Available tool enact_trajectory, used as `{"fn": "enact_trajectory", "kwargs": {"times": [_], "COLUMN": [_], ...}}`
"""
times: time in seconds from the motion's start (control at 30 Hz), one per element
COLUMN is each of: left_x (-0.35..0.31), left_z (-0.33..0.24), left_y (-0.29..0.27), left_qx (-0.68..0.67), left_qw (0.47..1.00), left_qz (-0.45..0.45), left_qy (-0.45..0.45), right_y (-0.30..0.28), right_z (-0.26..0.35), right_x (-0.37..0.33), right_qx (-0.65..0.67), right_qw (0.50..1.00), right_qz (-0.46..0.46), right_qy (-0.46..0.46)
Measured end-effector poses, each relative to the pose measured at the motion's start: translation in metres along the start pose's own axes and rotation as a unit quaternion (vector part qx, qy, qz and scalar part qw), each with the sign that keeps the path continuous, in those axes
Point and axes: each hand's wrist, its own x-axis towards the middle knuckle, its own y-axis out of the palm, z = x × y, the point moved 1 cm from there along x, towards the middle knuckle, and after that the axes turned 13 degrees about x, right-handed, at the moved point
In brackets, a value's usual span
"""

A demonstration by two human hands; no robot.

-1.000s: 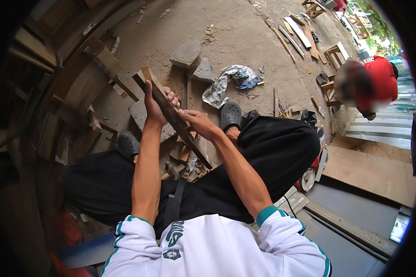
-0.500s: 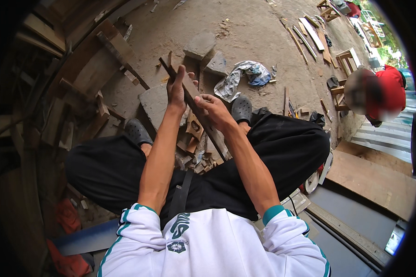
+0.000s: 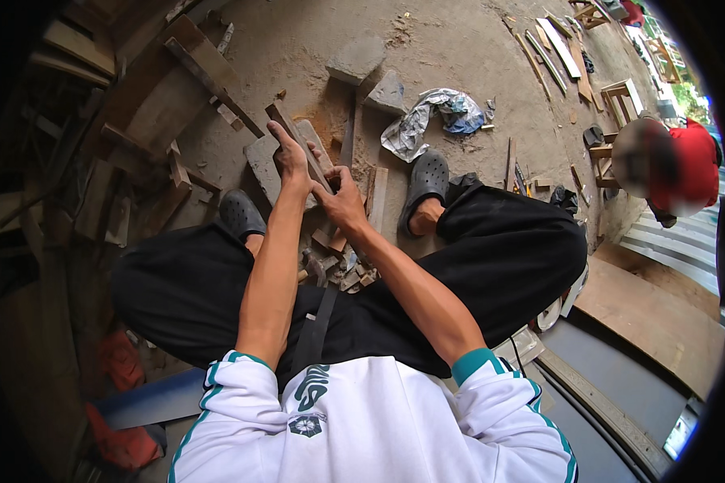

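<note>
Both my hands are raised over the floor between my knees, gripping a dark wooden strip (image 3: 295,135). My left hand (image 3: 288,159) is wrapped along its upper part, thumb on the near side and fingertips showing past the far edge. At the strip's lower end, my right hand (image 3: 343,201) closes round the wood with bent fingers. Behind the strip, partly covered by it and my left hand, a grey concrete block (image 3: 263,165) lies on the ground. Below my hands is a heap of small wood offcuts (image 3: 353,272).
Grey clogs (image 3: 427,179) are on my feet. Two concrete lumps (image 3: 356,58) and a crumpled silver sheet (image 3: 411,129) lie ahead. Stacked boards (image 3: 157,121) crowd the left. A person in red (image 3: 685,167) is at far right, beyond a wide board (image 3: 652,314).
The strip has swung: its lower end no longer reaches toward my lap and it looks shorter. My right hand has moved left, closer to my left hand. Both hands keep hold.
</note>
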Motion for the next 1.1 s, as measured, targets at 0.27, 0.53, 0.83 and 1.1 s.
{"fn": "enact_trajectory", "kwargs": {"times": [0.27, 0.53, 0.83, 1.1], "left_x": [0.021, 0.030, -0.002, -0.022], "left_z": [-0.017, -0.027, -0.047, 0.004], "left_y": [-0.041, -0.069, -0.141, -0.214], "left_qx": [0.031, 0.021, 0.080, -0.010], "left_qw": [0.997, 0.996, 0.987, 0.991], "left_qz": [-0.028, -0.048, -0.084, -0.125], "left_qy": [0.065, 0.073, 0.110, 0.046], "right_y": [-0.076, -0.150, -0.014, 0.007], "right_z": [-0.106, -0.143, -0.113, -0.181], "right_x": [0.048, 0.039, 0.011, -0.020], "right_qx": [-0.064, -0.283, -0.348, -0.502], "right_qw": [0.993, 0.945, 0.880, 0.751], "right_qz": [-0.048, -0.088, 0.299, 0.415], "right_qy": [0.085, 0.136, -0.125, -0.110]}}
